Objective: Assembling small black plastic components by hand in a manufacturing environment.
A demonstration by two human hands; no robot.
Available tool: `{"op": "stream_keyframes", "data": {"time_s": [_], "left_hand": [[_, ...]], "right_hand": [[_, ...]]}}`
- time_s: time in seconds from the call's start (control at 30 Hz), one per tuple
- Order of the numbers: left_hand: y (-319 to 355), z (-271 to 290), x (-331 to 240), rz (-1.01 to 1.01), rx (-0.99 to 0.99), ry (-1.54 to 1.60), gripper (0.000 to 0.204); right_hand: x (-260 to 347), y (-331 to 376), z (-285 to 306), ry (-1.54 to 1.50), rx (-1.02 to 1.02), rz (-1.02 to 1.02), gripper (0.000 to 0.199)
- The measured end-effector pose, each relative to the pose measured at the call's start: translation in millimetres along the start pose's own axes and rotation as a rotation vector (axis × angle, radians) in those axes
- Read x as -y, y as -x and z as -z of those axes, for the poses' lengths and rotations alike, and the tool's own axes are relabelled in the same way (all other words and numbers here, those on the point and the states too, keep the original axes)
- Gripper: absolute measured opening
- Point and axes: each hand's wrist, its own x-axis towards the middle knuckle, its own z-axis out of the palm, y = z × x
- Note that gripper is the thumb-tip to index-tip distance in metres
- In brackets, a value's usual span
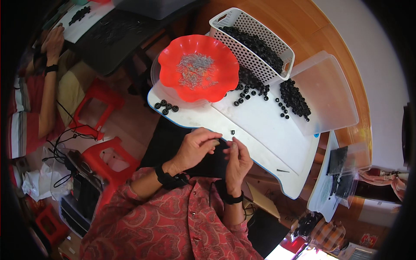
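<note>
My left hand and my right hand meet at the near edge of the white table. Thumb and fingers are pinched together on both. Whatever sits between the fingertips is too small and too covered to name. A small black piece lies on the tabletop just beyond my right fingertips. Farther back stands a red wavy-rimmed bowl with a heap of small silvery metal parts. Several black round parts with centre holes lie at the table's left end.
A white perforated basket holds many black parts, with more piles beside it. A translucent plastic lid leans at the right. One thin dark tool lies near the right edge. Red stools and another person's arm are at left.
</note>
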Motion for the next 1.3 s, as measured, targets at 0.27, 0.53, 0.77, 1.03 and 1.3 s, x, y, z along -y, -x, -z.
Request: {"op": "stream_keyframes", "data": {"time_s": [0.27,0.53,0.77,1.03,1.3], "left_hand": [[2,-12,-14,-0.453,0.014,-0.486,0.032],[4,3,-14,-0.054,0.003,0.01,0.021],[6,18,-12,0.252,0.057,0.568,0.025],[6,23,-15,0.361,0.106,0.88,0.028],[9,28,-8,0.349,0.102,0.778,0.027]], "right_hand": [[-7,-3,9,-0.814,0.306,-0.341,0.046],[-1,-4,14,-0.953,0.387,-0.494,0.065],[6,-5,17,-1.112,0.498,-0.55,0.057],[4,-18,23,-0.129,0.081,0.055,0.02],[-2,-44,29,0.65,-0.091,0.56,0.019]]}}
